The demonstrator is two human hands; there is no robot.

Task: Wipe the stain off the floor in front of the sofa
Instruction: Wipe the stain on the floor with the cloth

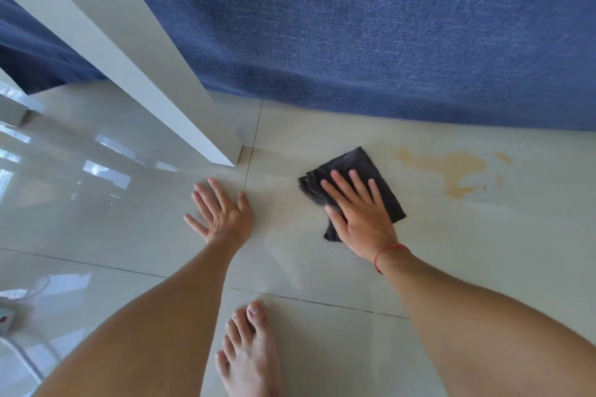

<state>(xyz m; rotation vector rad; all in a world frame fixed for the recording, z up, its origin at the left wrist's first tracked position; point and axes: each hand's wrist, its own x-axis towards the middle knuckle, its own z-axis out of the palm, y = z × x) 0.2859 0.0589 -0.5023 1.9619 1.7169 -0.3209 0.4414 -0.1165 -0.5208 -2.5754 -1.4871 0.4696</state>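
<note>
A bare foot (250, 351) is planted on the pale tiled floor (322, 267), closest to me, toes pointing toward the sofa (371, 35). The stain (451, 167) is an irregular yellowish-tan patch with a few smaller flecks beside it, lying on the tile just in front of the sofa's blue fabric base and a little apart from it. Just to the left of the stain, not touching it, sits a dark grey cloth (351, 177), folded and somewhat rumpled along its left edge. The right hand (358, 216) lies flat on that cloth, fingers spread and extended, palm pressing down rather than any grip closing around the fabric (a thin red string (387, 255) circles the wrist). Farther left of the stain, beyond the cloth, the left hand (222, 213) rests palm-down on bare tile, fingers splayed apart and holding nothing, straddling a grout line. Beyond that hand, a white table leg (180, 100) slants down to the floor, its foot meeting the tile just in front of the sofa. Far to the left of the stain, at the frame's edge, a white cable (25, 361) lies on the glossy tile, where bright window reflections show.
</note>
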